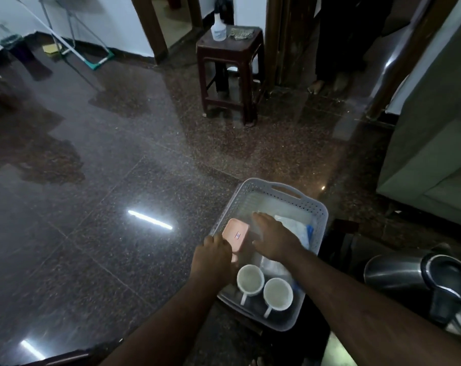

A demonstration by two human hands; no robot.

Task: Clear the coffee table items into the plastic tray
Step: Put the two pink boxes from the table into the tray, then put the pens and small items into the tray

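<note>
A grey perforated plastic tray (298, 196) sits low in front of me, right of centre. Inside it lie two white mugs (250, 280) side by side at the near end, a clear plastic bag (295, 228) at the right, and a pink rectangular box (236, 235) along the left wall. My left hand (215, 253) grips the near end of the pink box at the tray's left rim. My right hand (273, 235) rests flat inside the tray, fingers spread, beside the box and over the bag.
A steel kettle (419, 281) stands just right of the tray. A brown plastic stool (229, 67) with a white spray bottle (218, 29) stands farther back. A grey-green sofa (433, 143) fills the right edge. Polished dark granite floor spreads left, with a mop (92, 56) by the wall.
</note>
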